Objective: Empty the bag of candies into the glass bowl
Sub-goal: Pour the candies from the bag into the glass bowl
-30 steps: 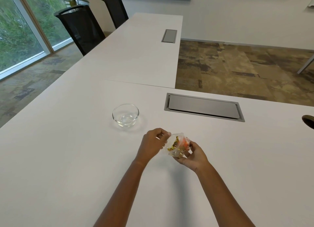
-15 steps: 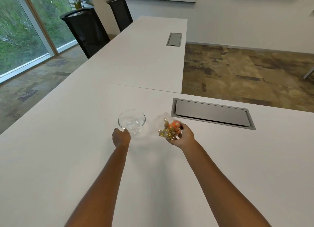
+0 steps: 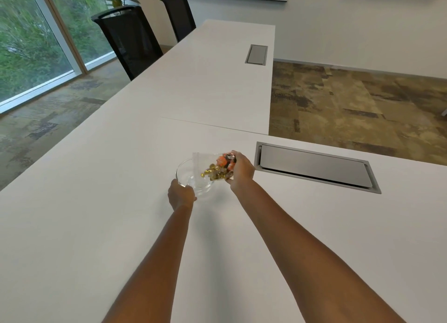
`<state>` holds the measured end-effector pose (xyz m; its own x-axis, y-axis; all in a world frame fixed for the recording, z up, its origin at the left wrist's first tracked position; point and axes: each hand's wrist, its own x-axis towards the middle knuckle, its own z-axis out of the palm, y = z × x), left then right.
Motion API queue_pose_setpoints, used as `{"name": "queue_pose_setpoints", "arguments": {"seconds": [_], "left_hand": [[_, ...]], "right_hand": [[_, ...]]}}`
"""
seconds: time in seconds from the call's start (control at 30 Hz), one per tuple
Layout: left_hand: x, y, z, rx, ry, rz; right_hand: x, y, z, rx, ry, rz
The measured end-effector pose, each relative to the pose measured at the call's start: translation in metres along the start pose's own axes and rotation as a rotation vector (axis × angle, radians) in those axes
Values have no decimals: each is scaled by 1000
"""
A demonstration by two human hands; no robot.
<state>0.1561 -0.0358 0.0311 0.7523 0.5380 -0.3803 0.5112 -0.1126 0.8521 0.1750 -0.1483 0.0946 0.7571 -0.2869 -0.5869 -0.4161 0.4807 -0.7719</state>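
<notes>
A small clear glass bowl (image 3: 185,175) stands on the white table (image 3: 96,226). My left hand (image 3: 181,195) grips its near rim. My right hand (image 3: 240,169) holds a clear plastic bag (image 3: 205,160) of gold and orange wrapped candies (image 3: 215,171), tilted to the left with its open mouth over the bowl's right side. The candies sit bunched in the bag just above the rim. The bowl looks empty inside, as far as I can tell.
A grey metal cable hatch (image 3: 314,166) is set into the table right of my right hand. A second hatch (image 3: 257,54) lies on the far table. Two black chairs (image 3: 130,39) stand at the far left by the window.
My right hand carried the bag left and tipped it over the bowl. My left hand, which left the bag a second ago, now grips the bowl's rim.
</notes>
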Motion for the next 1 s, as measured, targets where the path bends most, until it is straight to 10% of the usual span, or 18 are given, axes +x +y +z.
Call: {"name": "queue_pose_setpoints", "arguments": {"seconds": [0.7,1.0], "left_hand": [[14,-15,4,49,-5,20],[-4,-10,2,69,44,59]], "right_hand": [[-14,5,37,-755,-276,-943],[-11,3,17,-238,-81,-485]]}}
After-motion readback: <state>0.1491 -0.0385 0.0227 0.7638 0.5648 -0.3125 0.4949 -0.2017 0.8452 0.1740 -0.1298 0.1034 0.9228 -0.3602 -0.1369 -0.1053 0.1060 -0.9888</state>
